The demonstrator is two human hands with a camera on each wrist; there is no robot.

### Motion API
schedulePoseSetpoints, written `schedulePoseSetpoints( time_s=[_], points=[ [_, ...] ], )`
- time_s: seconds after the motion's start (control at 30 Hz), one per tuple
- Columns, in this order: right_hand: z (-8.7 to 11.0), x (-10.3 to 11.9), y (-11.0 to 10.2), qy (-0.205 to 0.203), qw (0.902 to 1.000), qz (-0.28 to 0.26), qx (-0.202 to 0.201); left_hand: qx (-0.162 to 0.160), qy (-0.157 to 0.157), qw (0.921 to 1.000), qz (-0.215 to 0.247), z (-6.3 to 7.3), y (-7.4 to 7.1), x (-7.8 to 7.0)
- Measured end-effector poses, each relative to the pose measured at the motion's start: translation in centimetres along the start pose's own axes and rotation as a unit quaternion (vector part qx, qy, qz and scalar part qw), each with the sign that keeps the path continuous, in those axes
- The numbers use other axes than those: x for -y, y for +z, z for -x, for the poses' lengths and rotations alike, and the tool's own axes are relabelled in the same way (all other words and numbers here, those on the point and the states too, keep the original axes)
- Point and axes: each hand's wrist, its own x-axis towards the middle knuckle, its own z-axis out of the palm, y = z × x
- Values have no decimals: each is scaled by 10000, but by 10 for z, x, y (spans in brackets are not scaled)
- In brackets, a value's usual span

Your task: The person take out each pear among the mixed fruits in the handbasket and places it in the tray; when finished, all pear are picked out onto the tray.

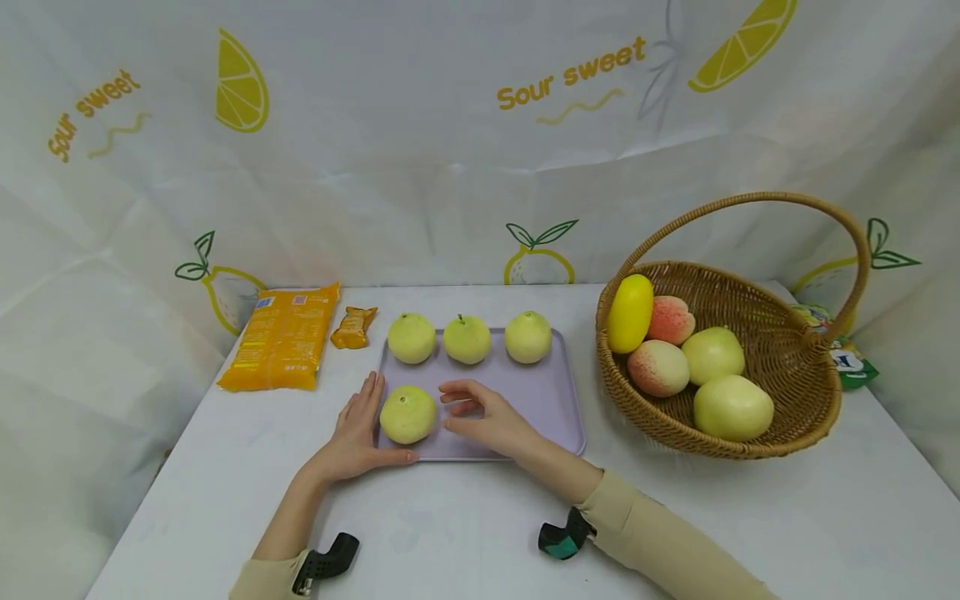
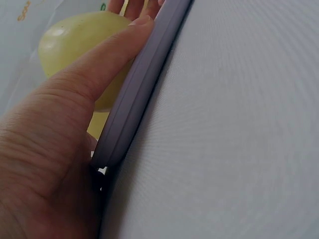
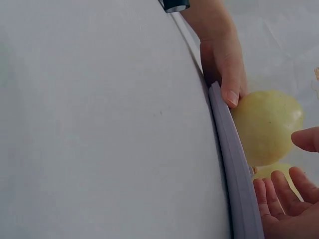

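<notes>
A lilac tray (image 1: 517, 392) lies on the white table with several round yellow-green fruits, pear-like, on it. Three line its back edge: a left one (image 1: 411, 338), a middle one (image 1: 467, 339) and a right one (image 1: 528, 337). Another round fruit (image 1: 407, 414) sits at the front left corner. My left hand (image 1: 358, 437) spreads around that corner, its straight fingers along the left side and its thumb (image 2: 107, 57) on the front rim. Just right of the front fruit, my right hand (image 1: 487, 417) hovers over the tray, fingers loosely bent, holding nothing; a gap shows between it and the fruit.
At the right stands a wicker basket (image 1: 795, 400) with a tall handle, holding a yellow oval fruit (image 1: 631, 314), peaches (image 1: 658, 368) and green fruits (image 1: 733, 408). A green packet (image 1: 853, 367) lies behind it. Back left are an orange bag (image 1: 281, 337) and a small wrapped snack (image 1: 353, 327).
</notes>
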Motion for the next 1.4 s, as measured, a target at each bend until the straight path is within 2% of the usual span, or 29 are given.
schedulePoseSetpoints(
  time_s=[0.37, 0.57, 0.87, 1.1, 1.23, 1.4],
  points=[
    [30, 3, -26, -209, 9993, -107, -293, 19, 40, 10000, 3, 1, 1, -1],
    [46, 7, -35, -435, 9988, -116, -212, 58, -24, 10000, 50, 3, 0, 0],
    [71, 5, -58, -262, 9995, -161, 44, 52, 21, 9999, 114, 3, -1, -1],
    [94, 11, -78, -206, 9989, 261, 345, 74, -13, 9999, 136, 3, -1, -2],
    [105, 23, -92, -481, 9946, 749, 539, 46, 12, 9999, 120, 3, 0, -1],
    [116, 46, -112, -947, 9823, 1487, 629, 24, 17, 9999, 105, 3, 2, 1]
  ],
)
